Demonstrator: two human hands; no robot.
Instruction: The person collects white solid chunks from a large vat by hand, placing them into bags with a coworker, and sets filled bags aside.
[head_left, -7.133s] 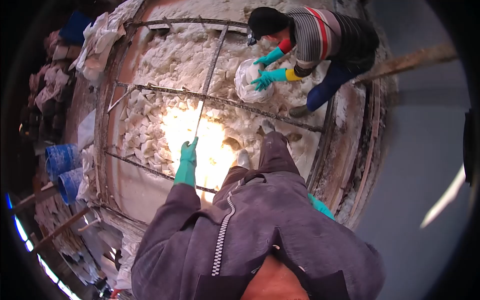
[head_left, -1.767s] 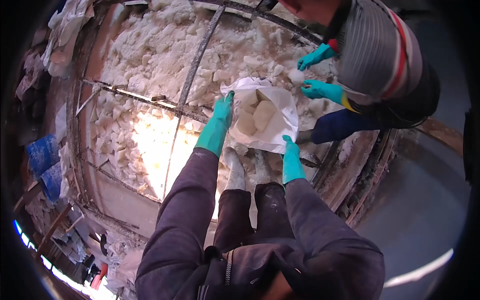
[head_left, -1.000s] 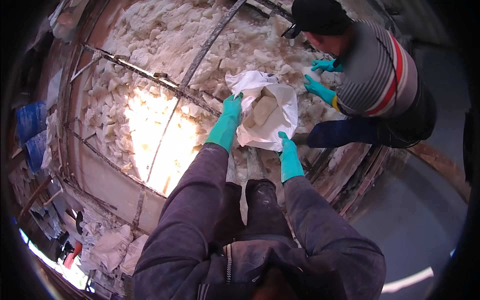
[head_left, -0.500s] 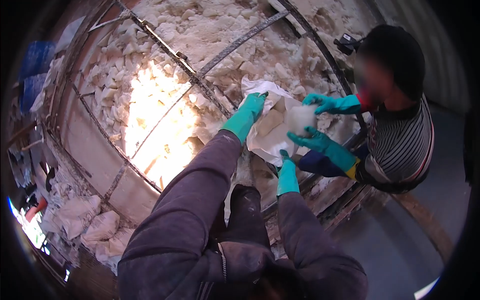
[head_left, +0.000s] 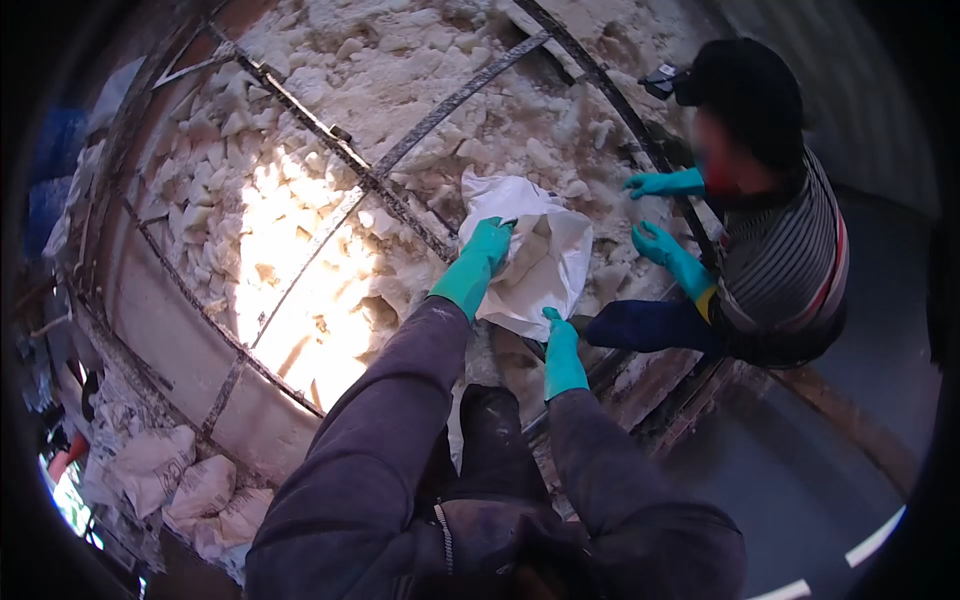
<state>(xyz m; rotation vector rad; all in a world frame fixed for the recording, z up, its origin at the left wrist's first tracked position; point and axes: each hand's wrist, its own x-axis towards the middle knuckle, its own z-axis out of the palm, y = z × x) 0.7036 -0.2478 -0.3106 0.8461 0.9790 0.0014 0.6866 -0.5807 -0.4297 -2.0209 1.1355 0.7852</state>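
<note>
Between the person's two gloved hands hangs a white sack [head_left: 570, 250], its mouth open. The left hand [head_left: 487, 245] is closed on the rim on one side, the right hand [head_left: 558, 340] pinches the near edge, and the two stay well apart. Half a second ago a co-worker held a pale lump at the mouth; now the co-worker's farther hand [head_left: 650, 185] and nearer hand [head_left: 657, 245] are spread beyond the sack, with nothing seen in them. The lump has presumably gone in, adding to the load (the contents are hard to make out).

Beneath and beyond the hands, pale chunks [head_left: 205, 200] cover the surface, crossed by dark bars [head_left: 405, 215], with a patch of glaring light left of the left hand. Stacked bags [head_left: 150, 465] lie behind the left forearm; grey floor [head_left: 780, 480] spreads right of the right hand.
</note>
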